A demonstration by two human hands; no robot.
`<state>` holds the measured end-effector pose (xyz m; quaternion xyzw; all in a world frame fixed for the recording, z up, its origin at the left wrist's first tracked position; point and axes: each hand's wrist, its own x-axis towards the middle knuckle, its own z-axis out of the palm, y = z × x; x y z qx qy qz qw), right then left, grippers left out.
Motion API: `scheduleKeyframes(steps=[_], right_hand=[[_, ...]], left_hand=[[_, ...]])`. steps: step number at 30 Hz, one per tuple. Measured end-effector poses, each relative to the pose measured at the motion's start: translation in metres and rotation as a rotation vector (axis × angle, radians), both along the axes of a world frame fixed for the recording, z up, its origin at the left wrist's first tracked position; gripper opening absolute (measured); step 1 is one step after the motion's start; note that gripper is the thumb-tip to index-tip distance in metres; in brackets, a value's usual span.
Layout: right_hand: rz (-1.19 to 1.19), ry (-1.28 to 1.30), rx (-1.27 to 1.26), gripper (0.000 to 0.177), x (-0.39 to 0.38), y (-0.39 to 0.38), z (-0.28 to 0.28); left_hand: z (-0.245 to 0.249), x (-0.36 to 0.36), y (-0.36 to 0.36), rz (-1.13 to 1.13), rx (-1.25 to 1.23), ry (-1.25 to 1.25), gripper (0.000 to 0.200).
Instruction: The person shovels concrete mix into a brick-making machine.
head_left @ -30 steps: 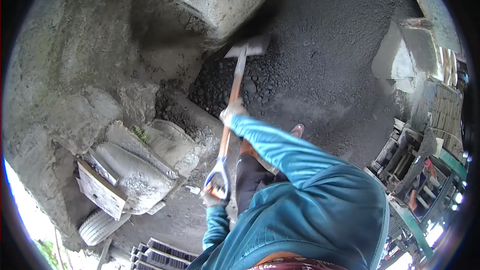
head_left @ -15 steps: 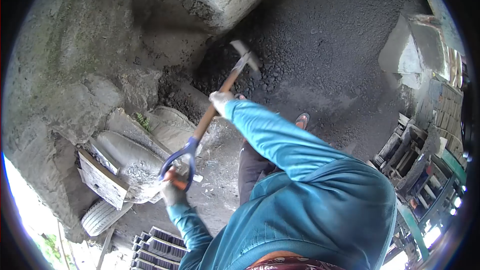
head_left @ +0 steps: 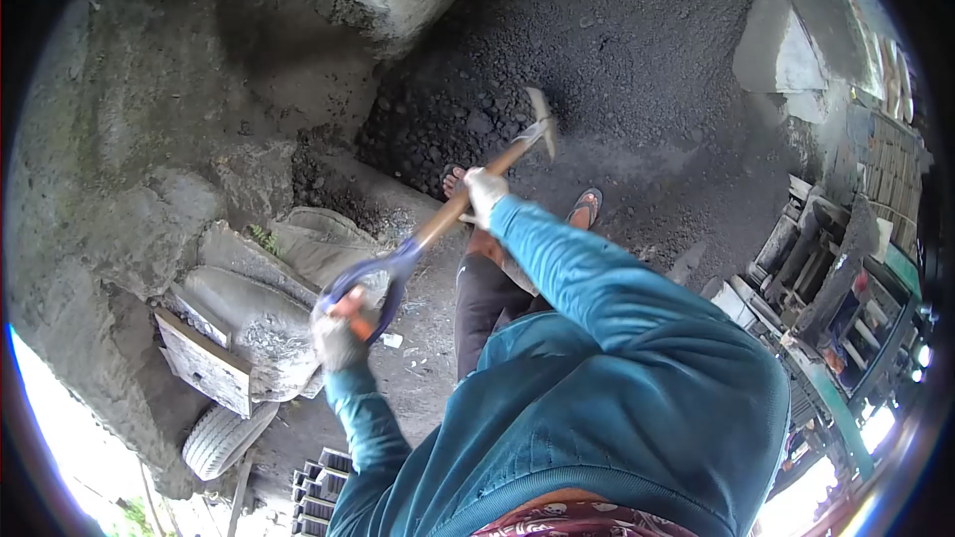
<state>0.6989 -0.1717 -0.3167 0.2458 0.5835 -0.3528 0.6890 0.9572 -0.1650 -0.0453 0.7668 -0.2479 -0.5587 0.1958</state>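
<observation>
1. The left hand (head_left: 338, 338) grips the blue handle of the shovel (head_left: 443, 224); the right hand (head_left: 484, 189) is closed on its shaft.
2. The shovel blade hangs over the dark gravel ground (head_left: 637, 60).
3. On the left, a wheelbarrow (head_left: 259, 328) stands beside a rough concrete wall (head_left: 119, 139).

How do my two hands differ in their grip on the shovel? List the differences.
The left hand grips the shovel by its blue D-grip; the right hand grips its wooden shaft, partway toward the blade. The left hand sits by the wheelbarrow; the right hand is near the feet. Both wear pale gloves.
</observation>
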Motion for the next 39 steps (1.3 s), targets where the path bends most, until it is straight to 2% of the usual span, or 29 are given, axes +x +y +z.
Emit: scheduleKeyframes(steps=[1, 3, 4, 5, 6, 7, 8, 9, 10, 11, 13, 14, 17, 19, 20, 21, 23, 25, 26, 27, 28, 29, 31, 33, 35, 36, 37, 38, 39], right_hand=[[-0.072, -0.127, 0.004, 0.033, -0.016, 0.002, -0.029], [0.082, -0.119, 0.061, 0.032, 0.012, 0.009, -0.123], [0.282, 0.042, 0.039, 0.035, 0.021, -0.024, 0.001], [0.579, 0.217, -0.194, 0.034, 0.036, -0.027, 0.012], [0.499, 0.135, -0.144, 0.033, 0.075, -0.035, 0.009], [0.419, 0.059, -0.088, 0.033, 0.112, -0.043, 0.008], [0.383, 0.020, -0.176, 0.033, 0.127, -0.052, 0.030], [0.305, -0.046, -0.222, 0.030, 0.149, -0.057, 0.029], [0.339, -0.130, -0.185, 0.030, 0.150, -0.071, 0.064], [0.278, -0.199, -0.145, 0.029, 0.150, -0.079, 0.091], [0.178, -0.239, -0.218, 0.026, 0.148, -0.077, 0.119], [0.148, -0.233, -0.199, 0.023, 0.142, -0.070, 0.124], [-0.009, -0.160, -0.141, 0.021, 0.102, -0.057, 0.144], [-0.108, -0.056, -0.095, 0.023, 0.052, -0.038, 0.139], [-0.137, -0.044, -0.070, 0.028, 0.026, -0.025, 0.123], [-0.167, -0.027, -0.012, 0.032, 0.003, -0.013, 0.109], [-0.245, -0.068, 0.117, 0.034, -0.035, 0.001, 0.075], [-0.221, -0.118, 0.138, 0.034, -0.051, 0.005, 0.073], [-0.213, -0.158, 0.058, 0.032, -0.048, 0.005, 0.074], [-0.213, -0.174, 0.089, 0.027, -0.041, 0.000, 0.075], [-0.290, -0.174, -0.036, 0.027, -0.030, 0.000, 0.083], [-0.290, -0.162, 0.008, 0.029, -0.028, -0.007, 0.095], [-0.508, -0.242, -0.120, 0.030, -0.032, 0.003, 0.099], [-0.535, -0.095, -0.051, 0.032, -0.068, 0.009, 0.109], [-0.562, 0.051, -0.103, 0.031, -0.136, 0.042, 0.116], [-0.589, 0.213, -0.149, 0.029, -0.170, 0.062, 0.106], [-0.611, 0.380, -0.177, 0.028, -0.205, 0.082, 0.085], [-0.625, 0.551, -0.199, 0.027, -0.240, 0.102, 0.063], [-0.632, 0.727, -0.205, 0.027, -0.277, 0.122, 0.035]], left_hand=[[-0.012, -0.028, -0.006, 0.096, -0.136, 0.021, 0.019], [-0.007, -0.022, -0.007, 0.225, -0.058, 0.213, 0.014], [0.005, -0.009, -0.005, 0.263, -0.080, 0.180, 0.013], [0.024, 0.005, 0.000, 0.300, -0.097, 0.138, 0.013], [0.045, 0.008, 0.004, 0.387, -0.113, -0.016, 0.015], [0.062, 0.019, 0.008, 0.393, -0.175, -0.041, 0.017], [0.084, 0.006, 0.008, 0.423, -0.253, -0.141, 0.017], [0.095, 0.019, 0.017, 0.436, -0.269, -0.109, 0.017], [0.108, 0.029, 0.025, 0.449, -0.308, -0.118, 0.018], [0.123, 0.032, 0.027, 0.452, -0.344, -0.122, 0.018], [0.149, 0.024, 0.026, 0.396, -0.484, -0.275, 0.019], [0.155, 0.036, 0.026, 0.297, -0.519, -0.394, 0.018], [0.172, 0.053, 0.004, -0.067, -0.368, -0.252, 0.021], [0.161, 0.001, -0.024, -0.069, -0.301, -0.144, 0.024], [0.135, -0.013, -0.030, -0.176, -0.298, -0.302, 0.027], [0.113, -0.030, -0.042, -0.250, -0.269, -0.135, 0.031], [0.091, -0.076, -0.047, -0.305, -0.212, -0.089, 0.032], [0.096, -0.108, -0.048, -0.422, -0.229, -0.065, 0.035], [0.101, -0.117, -0.047, -0.415, -0.223, -0.020, 0.038], [0.105, -0.113, -0.042, -0.325, -0.217, -0.069, 0.028], [0.114, -0.117, -0.040, -0.305, -0.239, 0.065, 0.031], [0.129, -0.132, -0.042, -0.287, -0.261, 0.198, 0.034], [0.162, -0.155, -0.046, -0.470, -0.181, 0.231, 0.042], [0.159, -0.173, -0.039, -0.474, -0.183, 0.246, 0.047], [0.146, -0.228, -0.017, -0.418, -0.293, 0.274, 0.048], [0.118, -0.230, -0.010, -0.425, -0.276, 0.286, 0.049], [0.101, -0.259, 0.002, -0.395, -0.200, 0.415, 0.043], [0.049, -0.257, 0.014, -0.308, -0.124, 0.504, 0.039], [0.021, -0.281, 0.026, -0.248, 0.093, 0.617, 0.040]])
